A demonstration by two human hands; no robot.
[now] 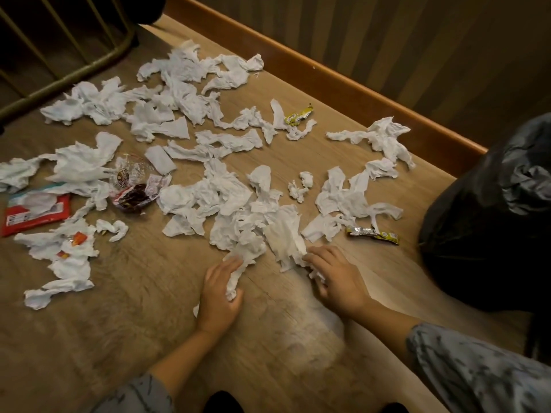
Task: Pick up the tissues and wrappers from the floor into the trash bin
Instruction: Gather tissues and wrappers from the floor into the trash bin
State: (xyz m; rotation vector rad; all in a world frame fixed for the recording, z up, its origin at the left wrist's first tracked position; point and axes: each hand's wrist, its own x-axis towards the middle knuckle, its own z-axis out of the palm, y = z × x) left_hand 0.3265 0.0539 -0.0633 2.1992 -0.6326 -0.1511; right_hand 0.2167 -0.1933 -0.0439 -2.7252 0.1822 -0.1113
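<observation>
Left hand (219, 289) curls round a twisted tissue (238, 271); right hand (334, 275), fingers bent, pinches the near tissue heap (283, 234), apparently gathering litter on the wooden floor (149, 323) beside the black-lined trash bin (492, 219).

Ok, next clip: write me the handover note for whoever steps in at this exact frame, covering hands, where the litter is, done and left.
Left hand: grips a twisted tissue at the near edge of the pile.
Right hand: fingers curled onto the crumpled tissues beside it, gathering them.
Litter: white tissues lie across most of the wooden floor; a red wrapper at far left, a dark wrapper near it, a yellow wrapper at the back, a foil wrapper near the bin.
Trash bin: black-bagged, at right.
Done: little, judging by the floor.
Left: nearly everything, both handfuls included.
</observation>
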